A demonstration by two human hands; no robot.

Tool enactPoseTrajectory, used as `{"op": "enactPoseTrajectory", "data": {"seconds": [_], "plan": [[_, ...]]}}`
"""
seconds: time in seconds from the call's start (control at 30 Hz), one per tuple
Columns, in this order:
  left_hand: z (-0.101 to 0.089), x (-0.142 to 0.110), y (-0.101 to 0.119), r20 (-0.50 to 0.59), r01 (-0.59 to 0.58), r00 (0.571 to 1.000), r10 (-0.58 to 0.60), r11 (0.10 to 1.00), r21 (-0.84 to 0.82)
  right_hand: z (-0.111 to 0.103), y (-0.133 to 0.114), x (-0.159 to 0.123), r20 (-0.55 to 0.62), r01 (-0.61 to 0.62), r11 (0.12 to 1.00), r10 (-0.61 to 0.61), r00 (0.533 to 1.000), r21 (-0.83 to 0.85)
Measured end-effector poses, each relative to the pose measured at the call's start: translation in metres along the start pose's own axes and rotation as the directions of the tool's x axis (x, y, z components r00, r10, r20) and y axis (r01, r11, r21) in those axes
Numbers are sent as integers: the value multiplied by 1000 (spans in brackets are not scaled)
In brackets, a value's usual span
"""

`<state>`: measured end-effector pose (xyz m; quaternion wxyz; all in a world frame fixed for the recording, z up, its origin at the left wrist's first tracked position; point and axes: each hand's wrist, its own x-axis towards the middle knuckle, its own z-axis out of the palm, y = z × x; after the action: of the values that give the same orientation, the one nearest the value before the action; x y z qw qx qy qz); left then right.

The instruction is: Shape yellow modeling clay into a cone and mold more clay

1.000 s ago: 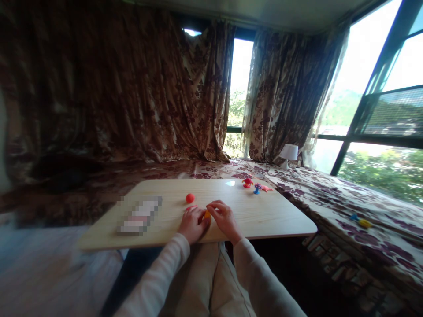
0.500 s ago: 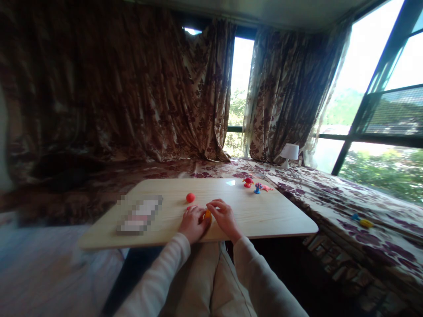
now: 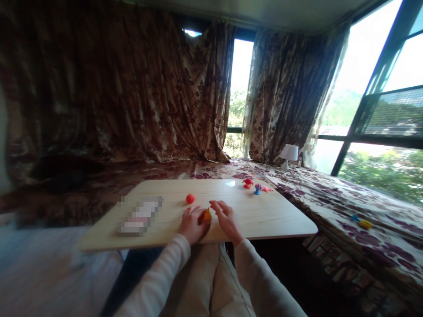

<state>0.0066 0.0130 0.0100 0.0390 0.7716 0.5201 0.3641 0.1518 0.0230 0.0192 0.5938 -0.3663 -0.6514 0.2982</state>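
Note:
My left hand (image 3: pixel 192 223) rests at the near edge of the pale wooden table (image 3: pixel 264 220), its fingers closed round a small orange piece with a pointed top (image 3: pixel 207 215); its exact kind is too small to tell. Just to the right, my right hand (image 3: pixel 224 219) is held apart from the piece, fingers stretched out and holding nothing. Beyond my left hand sits a red ball (image 3: pixel 190 198) of soft-looking material. Part of the orange piece is hidden by my left fingers.
At the table's far right stand a red figure (image 3: pixel 247 183), a blue mushroom-like figure (image 3: pixel 257 189) and a flat red shape (image 3: pixel 266 189). A blurred-out box (image 3: pixel 140 216) lies at left. A white lamp (image 3: pixel 290 154) and a yellow-and-blue item (image 3: pixel 365 223) are on the flowered cover.
My right hand has drawn back from the top of the orange piece and its fingers have opened. My left hand has stayed in place, still gripping it.

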Motion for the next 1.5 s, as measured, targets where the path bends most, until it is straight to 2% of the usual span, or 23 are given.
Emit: {"op": "enactPoseTrajectory", "data": {"seconds": [0.13, 0.27, 0.33, 0.43, 0.57, 0.7, 0.8, 0.9, 1.07, 1.33, 1.5], "plan": [[-13, 4, 10, -1, -105, 994, 105, 993, 55, -21, 6, -8, -86, 22, 998, -26, 996, -53], [-20, 12, 25, 96, -315, 949, 301, 925, 213, -54, 8, -29, -123, 65, 988, -82, 989, -139], [-19, 16, 32, 169, -373, 925, 341, 901, 222, -68, 5, -41, -112, 78, 978, -101, 989, -193], [-15, 22, 39, 259, -422, 895, 362, 876, 234, -78, -3, -55, -16, 140, 905, -160, 987, -402], [-17, 24, 44, 307, -453, 875, 374, 856, 250, -71, -15, -63, 136, 215, 740, -166, 977, -638], [-22, 19, 47, 329, -480, 852, 407, 858, 182, -59, -21, -61, 208, 221, 658, -100, 973, -719], [-20, 16, 49, 384, -477, 835, 394, 866, 149, -56, -21, -59, 223, 203, 627, -47, 974, -752], [-16, 15, 49, 420, -418, 842, 339, 902, 110, -57, -22, -59, 218, 190, 601, -28, 976, -776], [-12, 15, 46, 414, -354, 864, 287, 931, 93, -58, -29, -67, 246, 208, 568, -11, 969, -796], [-17, 14, 53, 452, -334, 852, 264, 939, 80, -56, -34, -78, 277, 228, 544, 10, 961, -807], [-20, 11, 60, 468, -328, 848, 248, 940, 97, -53, -31, -85, 278, 198, 525, 77, 958, -828]]}}
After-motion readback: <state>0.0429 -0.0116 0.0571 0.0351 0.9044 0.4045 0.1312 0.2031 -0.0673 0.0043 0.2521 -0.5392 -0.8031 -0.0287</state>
